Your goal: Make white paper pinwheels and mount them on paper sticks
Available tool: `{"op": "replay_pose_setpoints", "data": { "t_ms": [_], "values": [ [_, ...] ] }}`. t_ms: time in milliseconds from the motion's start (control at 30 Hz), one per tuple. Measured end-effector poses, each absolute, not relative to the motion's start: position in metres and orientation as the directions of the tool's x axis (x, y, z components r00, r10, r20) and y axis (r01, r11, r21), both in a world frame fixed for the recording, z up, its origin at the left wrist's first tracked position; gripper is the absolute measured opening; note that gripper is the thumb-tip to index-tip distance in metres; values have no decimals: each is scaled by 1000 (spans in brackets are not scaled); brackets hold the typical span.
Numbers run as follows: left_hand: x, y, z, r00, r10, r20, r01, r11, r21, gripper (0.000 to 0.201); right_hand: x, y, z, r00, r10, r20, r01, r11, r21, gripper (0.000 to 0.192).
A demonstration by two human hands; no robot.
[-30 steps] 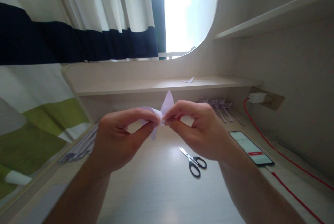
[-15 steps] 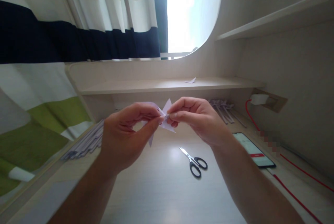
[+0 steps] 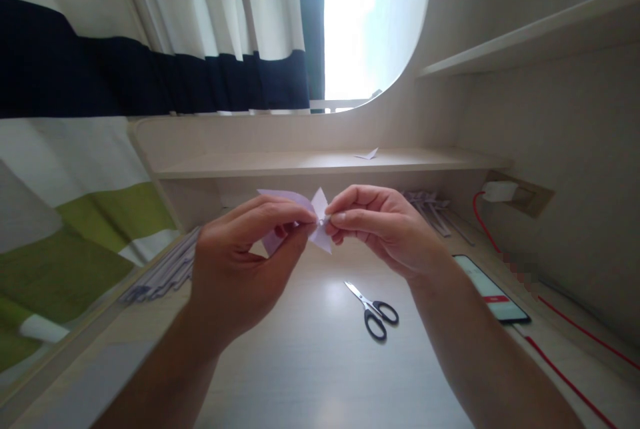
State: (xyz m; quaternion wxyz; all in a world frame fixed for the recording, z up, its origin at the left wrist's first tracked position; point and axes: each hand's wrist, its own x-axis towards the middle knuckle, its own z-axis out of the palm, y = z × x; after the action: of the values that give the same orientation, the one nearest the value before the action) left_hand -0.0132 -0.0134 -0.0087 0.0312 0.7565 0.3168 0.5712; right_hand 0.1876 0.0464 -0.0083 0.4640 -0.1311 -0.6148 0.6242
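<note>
Above the desk, a pale lilac piece of folded paper [image 3: 321, 237] is held between both hands, its pointed flaps spreading up and down from a narrow middle. My left hand [image 3: 255, 242] pinches it from the left with thumb and forefinger; a wider strip of the paper shows behind these fingers. From the right, my right hand [image 3: 383, 225] pinches the narrow middle between thumb and fingertips. The fingertips nearly meet and cover part of the folds. Black-handled scissors [image 3: 373, 309] lie on the desk below, touched by neither hand.
Long folded paper strips [image 3: 167, 269] lie at the left; more paper strips [image 3: 430, 205] lie at the back right. A phone [image 3: 493, 289] with a red cable [image 3: 565, 375] is beside my right forearm. A small paper scrap [image 3: 367, 154] sits on the shelf [image 3: 280, 163].
My left fingers have shifted their pinch on the paper, and its wider strip now shows more above and behind them. My right hand keeps its pinch. The view has moved slightly.
</note>
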Motion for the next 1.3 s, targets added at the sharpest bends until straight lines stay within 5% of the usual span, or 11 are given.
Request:
{"op": "replay_pose_setpoints", "data": {
  "t_ms": [567, 833, 1300],
  "values": [
    [-12, -13, -8, 95, 549, 830, 409, -782, 470, 17, 185, 37, -12, -427, 728, 536, -336, 422, -842, 10],
    [-17, -12, -11, 33, 606, 795, 386, -741, 549, 12, 182, 14, -10, -283, 679, 678, 4, 708, -707, 9],
    [-13, -10, -11, 96, 605, 791, 366, -760, 537, 12, 174, 11, -9, -292, 741, 605, -177, 579, -796, 5]
  ]
}}
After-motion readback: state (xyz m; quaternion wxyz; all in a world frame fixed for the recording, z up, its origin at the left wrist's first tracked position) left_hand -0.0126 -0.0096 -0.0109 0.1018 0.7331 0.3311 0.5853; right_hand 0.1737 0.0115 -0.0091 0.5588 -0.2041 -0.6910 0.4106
